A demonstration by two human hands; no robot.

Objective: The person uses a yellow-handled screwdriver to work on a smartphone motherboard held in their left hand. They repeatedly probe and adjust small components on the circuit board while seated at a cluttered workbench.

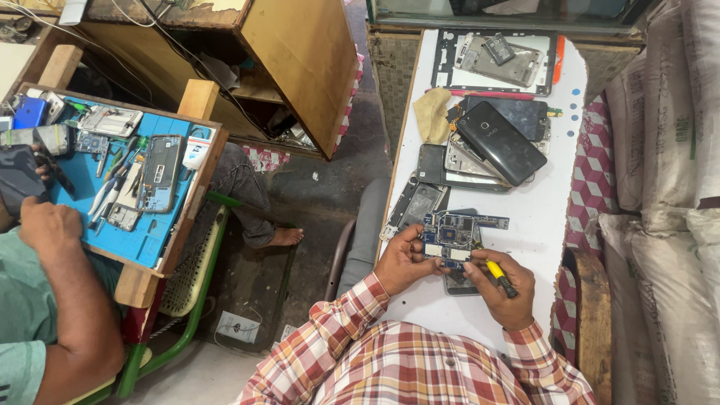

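Note:
My left hand (401,261) grips the left edge of a blue phone circuit board (452,237), holding it just above the white table (551,217). My right hand (508,291) holds a small yellow-handled screwdriver (497,274), its tip against the lower right edge of the board. A dark phone part (459,282) lies partly hidden under the board and my hands. Both sleeves are red and cream plaid.
Several opened phones and a black phone (501,142) lie further up the table, with a yellow cloth (434,114) and a phone frame (496,61). At left another person's arm (71,300) works over a blue mat (154,232) with phone parts. Sacks (667,150) stand at right.

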